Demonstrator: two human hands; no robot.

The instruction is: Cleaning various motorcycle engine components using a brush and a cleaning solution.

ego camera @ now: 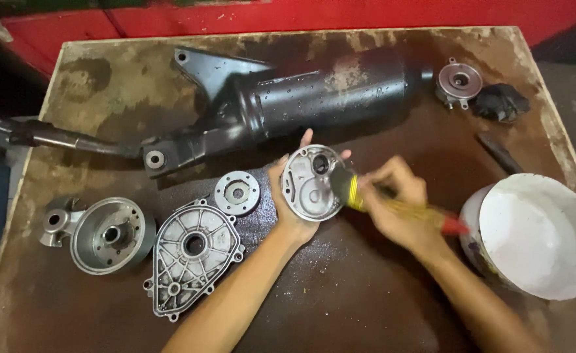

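Observation:
My left hand (286, 208) holds a round grey metal housing part (309, 185) upright over the middle of the wet table, its hollow face turned toward me. My right hand (399, 206) grips a paintbrush (366, 199) with a yellow ferrule and a red handle end. The dark bristles touch the upper right rim of the metal part.
A large black engine casing (288, 98) lies across the back. Several grey metal parts sit at the left: a small ring (237, 193), a ribbed cover plate (193, 255), a cup-shaped housing (108, 234). A white bucket (540, 235) stands at the right, a small disc (459, 80) at far right.

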